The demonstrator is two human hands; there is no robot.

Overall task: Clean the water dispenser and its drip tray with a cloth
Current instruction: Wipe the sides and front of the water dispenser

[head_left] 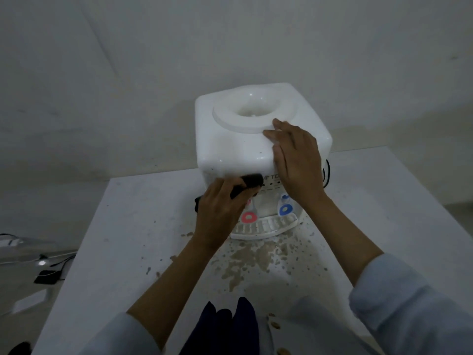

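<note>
Brown splashes lie on the white worktop point(143, 226) close to the person. Past them sits the drip tray point(263, 228) at the foot of the water dispenser point(238, 149). The left hand point(220, 208) is nearer to the tray — its fingers are curled round a dark cloth point(252, 181) pressed on the front face, with the tray just below. Farther back, the right hand point(294, 160) rests flat on top — fingers straight.

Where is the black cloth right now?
In the head view, the black cloth is held in the left hand, pressed to the front of the white water dispenser, just above the red tap.
</note>
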